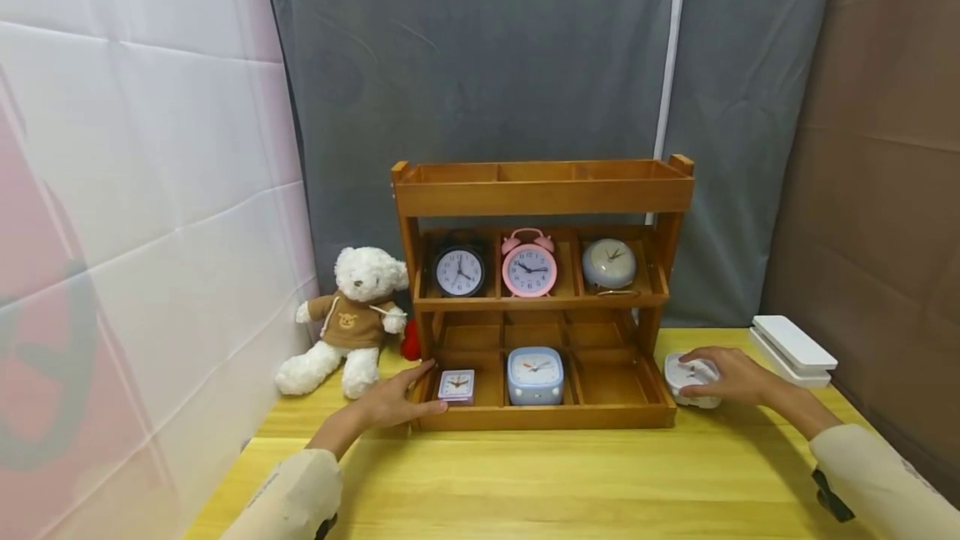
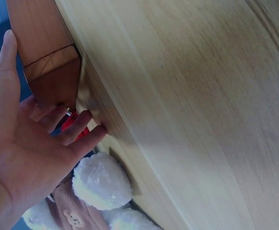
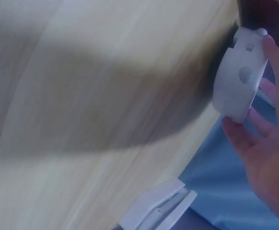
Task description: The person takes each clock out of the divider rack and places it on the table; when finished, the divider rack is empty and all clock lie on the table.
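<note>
A wooden shelf [image 1: 540, 418] with compartments stands at the centre. Its middle tier holds a black clock [image 1: 459, 272], a pink clock [image 1: 529, 270] and a round grey clock [image 1: 609, 263]. A small lilac square clock [image 1: 457, 386] sits in the bottom left compartment, a blue clock [image 1: 536, 375] in the bottom middle one. The left hand [image 1: 396, 398] [image 2: 39, 129], fingers spread, touches the shelf's lower left corner. On the right, the right hand [image 1: 731, 375] [image 3: 268, 139] grips a white clock [image 1: 691, 379] [image 3: 239, 76] between thumb and fingers, beside the shelf's lower right end.
A white plush bear [image 1: 358, 315] in a brown top sits left of the shelf, with a red object [image 1: 410, 341] between them. White stacked boxes [image 1: 793, 348] [image 3: 153, 206] lie at the right rear of the wooden table [image 1: 570, 482]. Grey curtains [image 1: 480, 65] hang behind.
</note>
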Action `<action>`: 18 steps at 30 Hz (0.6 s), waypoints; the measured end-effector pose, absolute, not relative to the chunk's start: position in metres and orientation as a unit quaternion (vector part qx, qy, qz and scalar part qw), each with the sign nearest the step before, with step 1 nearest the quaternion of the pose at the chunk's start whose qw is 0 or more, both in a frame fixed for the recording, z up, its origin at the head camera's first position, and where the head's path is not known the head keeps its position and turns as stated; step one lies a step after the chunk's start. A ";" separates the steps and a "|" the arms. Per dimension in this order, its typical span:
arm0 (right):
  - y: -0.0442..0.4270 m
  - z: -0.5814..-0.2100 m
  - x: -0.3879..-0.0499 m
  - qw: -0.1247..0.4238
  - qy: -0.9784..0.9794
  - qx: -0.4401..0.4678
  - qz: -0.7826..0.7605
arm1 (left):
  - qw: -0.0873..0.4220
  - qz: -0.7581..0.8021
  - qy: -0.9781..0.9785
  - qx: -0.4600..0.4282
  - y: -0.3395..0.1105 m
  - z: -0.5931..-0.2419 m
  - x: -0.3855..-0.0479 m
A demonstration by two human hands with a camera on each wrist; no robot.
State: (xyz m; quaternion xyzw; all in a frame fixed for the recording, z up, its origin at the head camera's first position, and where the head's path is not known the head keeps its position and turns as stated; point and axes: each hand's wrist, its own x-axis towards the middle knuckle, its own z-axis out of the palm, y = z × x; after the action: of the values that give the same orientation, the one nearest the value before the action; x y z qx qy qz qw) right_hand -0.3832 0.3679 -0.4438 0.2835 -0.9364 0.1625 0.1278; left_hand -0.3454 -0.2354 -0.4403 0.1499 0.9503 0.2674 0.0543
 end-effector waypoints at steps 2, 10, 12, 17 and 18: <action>0.368 -0.447 -0.383 0.124 -0.935 0.284 0.173 | 0.055 0.270 0.949 0.151 -0.235 -0.440 -0.345; 0.370 -0.451 -0.386 0.171 -0.909 0.338 0.175 | 0.050 0.267 0.948 0.167 -0.234 -0.438 -0.342; 0.370 -0.453 -0.388 0.199 -0.898 0.356 0.165 | 0.051 0.267 0.948 0.166 -0.234 -0.438 -0.341; 0.368 -0.456 -0.391 0.234 -0.888 0.355 0.172 | 0.051 0.263 0.949 0.165 -0.234 -0.438 -0.340; 0.367 -0.456 -0.392 0.229 -0.892 0.347 0.179 | 0.052 0.263 0.949 0.165 -0.234 -0.438 -0.340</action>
State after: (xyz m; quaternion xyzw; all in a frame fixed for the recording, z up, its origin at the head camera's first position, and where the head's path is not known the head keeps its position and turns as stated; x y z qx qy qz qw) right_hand -0.3916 0.3669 -0.4555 0.3469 -0.8916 0.1794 0.2294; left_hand -0.3405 -0.2343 -0.4383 0.1645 0.9493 0.2629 0.0521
